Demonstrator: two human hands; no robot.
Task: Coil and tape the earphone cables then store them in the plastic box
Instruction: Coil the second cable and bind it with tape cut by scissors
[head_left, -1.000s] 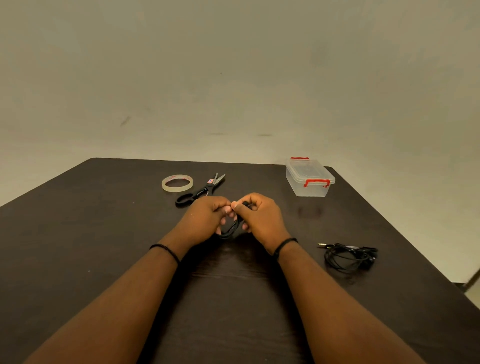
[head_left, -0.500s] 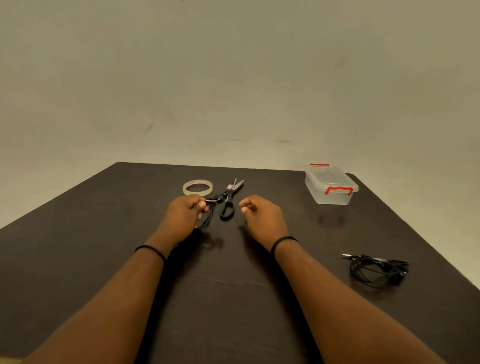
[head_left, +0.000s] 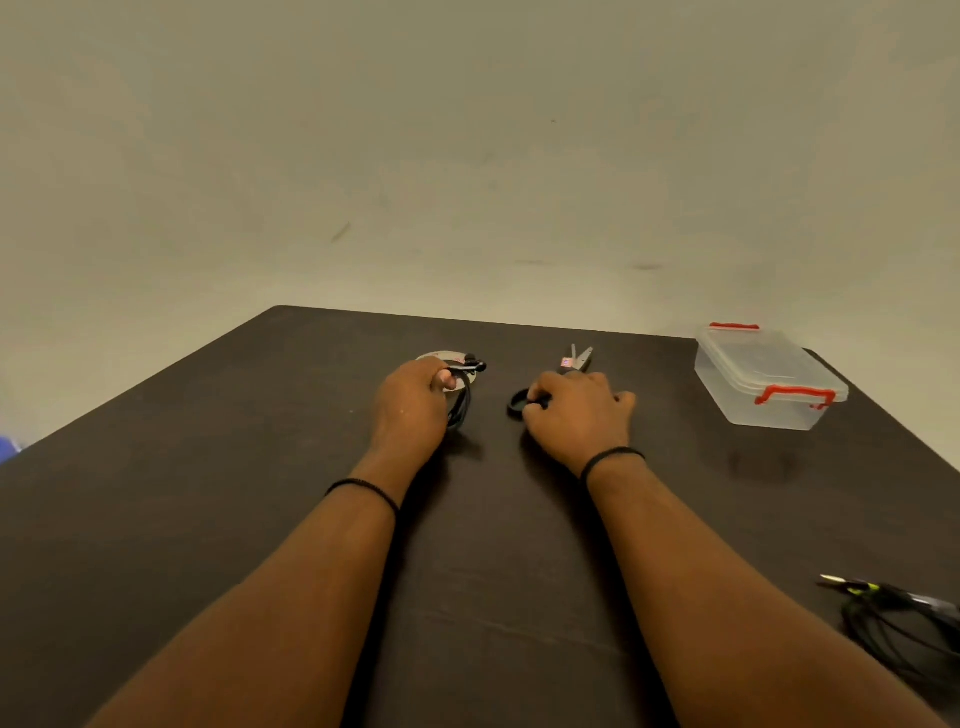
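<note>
My left hand (head_left: 415, 405) is closed around a coiled black earphone cable (head_left: 461, 402), held just in front of the clear tape roll (head_left: 441, 357), which it mostly hides. My right hand (head_left: 574, 413) rests on the black-handled scissors (head_left: 576, 361), fingers curled over the handles; one handle loop (head_left: 517, 404) sticks out to its left. A second black earphone cable (head_left: 898, 621) lies loose at the table's right edge. The clear plastic box (head_left: 766, 376) with red latches stands closed at the far right.
Everything sits on a dark brown table (head_left: 260, 493) against a plain pale wall. Something blue (head_left: 8, 449) shows past the table's left edge.
My two hands have parted from the coil: the left carried the cable over to the tape roll, the right moved onto the scissors' handles. The view has shifted left.
</note>
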